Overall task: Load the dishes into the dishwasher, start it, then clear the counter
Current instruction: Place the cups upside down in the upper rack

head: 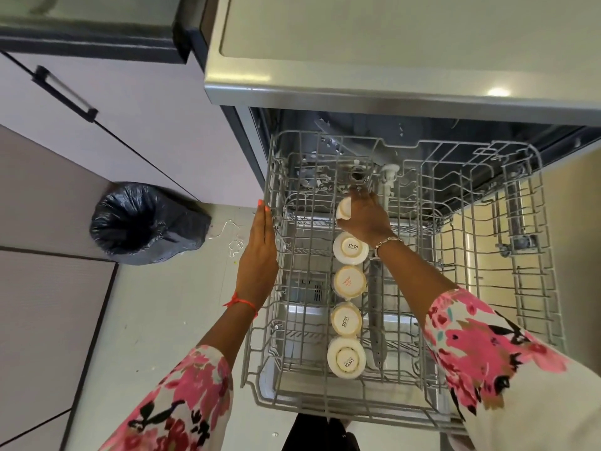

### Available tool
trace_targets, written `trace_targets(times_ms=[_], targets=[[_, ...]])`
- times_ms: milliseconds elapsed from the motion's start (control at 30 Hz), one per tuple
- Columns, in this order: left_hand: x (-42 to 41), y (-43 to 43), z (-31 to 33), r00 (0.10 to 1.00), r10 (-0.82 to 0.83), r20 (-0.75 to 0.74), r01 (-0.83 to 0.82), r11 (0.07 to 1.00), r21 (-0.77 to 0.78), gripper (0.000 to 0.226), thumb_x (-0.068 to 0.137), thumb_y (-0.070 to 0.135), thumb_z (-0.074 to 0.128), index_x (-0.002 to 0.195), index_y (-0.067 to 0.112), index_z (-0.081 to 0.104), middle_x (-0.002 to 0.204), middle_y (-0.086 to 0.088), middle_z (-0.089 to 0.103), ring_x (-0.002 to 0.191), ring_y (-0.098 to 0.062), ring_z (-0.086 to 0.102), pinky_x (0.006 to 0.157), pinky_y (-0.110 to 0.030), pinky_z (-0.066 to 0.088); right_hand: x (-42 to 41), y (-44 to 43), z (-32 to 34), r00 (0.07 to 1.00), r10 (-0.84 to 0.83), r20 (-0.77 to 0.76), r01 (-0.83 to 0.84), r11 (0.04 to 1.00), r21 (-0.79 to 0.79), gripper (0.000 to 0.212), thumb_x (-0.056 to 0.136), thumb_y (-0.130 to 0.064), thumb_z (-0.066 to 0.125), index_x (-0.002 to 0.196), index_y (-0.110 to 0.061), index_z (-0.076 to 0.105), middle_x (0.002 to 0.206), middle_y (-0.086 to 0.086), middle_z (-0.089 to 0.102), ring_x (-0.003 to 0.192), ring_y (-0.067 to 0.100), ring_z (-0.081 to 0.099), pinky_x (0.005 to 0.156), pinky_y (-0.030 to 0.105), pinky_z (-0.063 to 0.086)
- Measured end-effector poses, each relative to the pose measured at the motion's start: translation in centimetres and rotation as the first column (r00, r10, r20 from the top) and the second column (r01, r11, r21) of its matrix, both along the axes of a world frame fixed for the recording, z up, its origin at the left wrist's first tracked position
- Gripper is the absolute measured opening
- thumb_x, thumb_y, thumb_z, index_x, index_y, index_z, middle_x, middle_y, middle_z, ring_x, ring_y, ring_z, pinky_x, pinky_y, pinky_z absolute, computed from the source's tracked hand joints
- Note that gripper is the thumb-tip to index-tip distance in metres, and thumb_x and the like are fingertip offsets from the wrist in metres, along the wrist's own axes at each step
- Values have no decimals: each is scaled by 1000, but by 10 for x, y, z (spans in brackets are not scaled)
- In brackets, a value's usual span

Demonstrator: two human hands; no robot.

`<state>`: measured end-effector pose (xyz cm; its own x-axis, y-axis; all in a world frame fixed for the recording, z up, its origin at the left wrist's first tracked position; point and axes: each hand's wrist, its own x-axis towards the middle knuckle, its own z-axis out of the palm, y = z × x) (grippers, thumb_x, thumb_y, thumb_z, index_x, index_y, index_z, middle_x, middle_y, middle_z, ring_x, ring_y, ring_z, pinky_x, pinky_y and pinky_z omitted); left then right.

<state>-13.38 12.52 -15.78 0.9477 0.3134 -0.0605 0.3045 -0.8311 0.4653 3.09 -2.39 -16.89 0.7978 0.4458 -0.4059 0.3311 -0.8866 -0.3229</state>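
Observation:
The grey wire upper rack [481, 242] of the open dishwasher is pulled out in front of me. Several white cups [350, 249] stand upside down in a row down its left-middle, some with "SISTA" printed on the base. My right hand [366, 213] grips another white cup [344, 208] at the far end of that row, inside the rack. My left hand [260, 245] lies flat against the rack's left outer edge, fingers straight, holding nothing.
A bin lined with a black bag [143, 222] stands on the floor to the left. The steel counter edge [390, 96] overhangs the dishwasher opening. A cabinet door with a dark handle [63, 92] is at upper left. The rack's right half holds only folded tines.

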Motion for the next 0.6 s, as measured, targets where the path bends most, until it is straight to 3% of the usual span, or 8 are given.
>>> trace_targets(times_ms=[67, 133, 233, 400, 500, 600], targets=[[-1, 0, 2, 1000, -6, -13, 6, 999, 40, 78, 77, -26, 34, 146, -4, 7, 157, -19, 3, 141, -37, 28, 100, -33, 45, -6, -1, 9, 1000, 18, 18, -18, 1000, -9, 70, 86, -32, 61, 142, -7, 27, 148, 15, 28, 136, 33, 26, 109, 44, 31], [-2, 1, 5, 998, -20, -55, 27, 993, 119, 75, 80, -20, 32, 147, -2, 0, 157, -20, -2, 146, -33, 10, 118, -35, 21, -13, -5, 23, 999, 45, 14, -45, 999, -15, 69, 89, -32, 58, 143, -6, 25, 150, 14, 26, 137, 32, 26, 110, 43, 30], [-9, 2, 13, 989, -13, -150, 40, 984, 172, 70, 92, -1, 32, 147, 5, -10, 157, -12, -14, 147, -28, -10, 119, -34, -3, -28, -14, 46, 994, 109, 30, -108, 993, -49, 64, 92, -32, 54, 142, -6, 26, 148, 15, 30, 133, 33, 35, 103, 40, 38], [-59, -3, 56, 968, -61, -245, 111, 974, 198, 61, 101, 33, 27, 150, 15, -6, 159, -5, -10, 146, -23, -13, 117, -35, -11, -72, -26, 94, 983, 182, 12, -182, 983, -21, 40, 96, -29, 45, 125, -1, 46, 127, 18, 52, 112, 33, 53, 90, 36, 45], [-103, -5, 88, 967, -29, -253, 79, 979, 189, 61, 101, 38, 26, 151, 11, 4, 159, -7, -6, 147, -23, -12, 118, -36, -10, -110, -25, 126, 974, 223, -41, -222, 974, 37, 38, 98, -31, 43, 121, -1, 48, 128, 17, 51, 116, 31, 50, 92, 38, 41], [-152, -4, 121, 986, 32, -165, -3, 985, 175, 62, 101, 38, 31, 150, 8, 10, 159, -8, 0, 147, -23, -8, 120, -34, -6, -153, -13, 161, 960, 275, -53, -270, 959, 81, 39, 98, -31, 43, 123, -1, 48, 129, 18, 50, 118, 31, 49, 95, 38, 40]])
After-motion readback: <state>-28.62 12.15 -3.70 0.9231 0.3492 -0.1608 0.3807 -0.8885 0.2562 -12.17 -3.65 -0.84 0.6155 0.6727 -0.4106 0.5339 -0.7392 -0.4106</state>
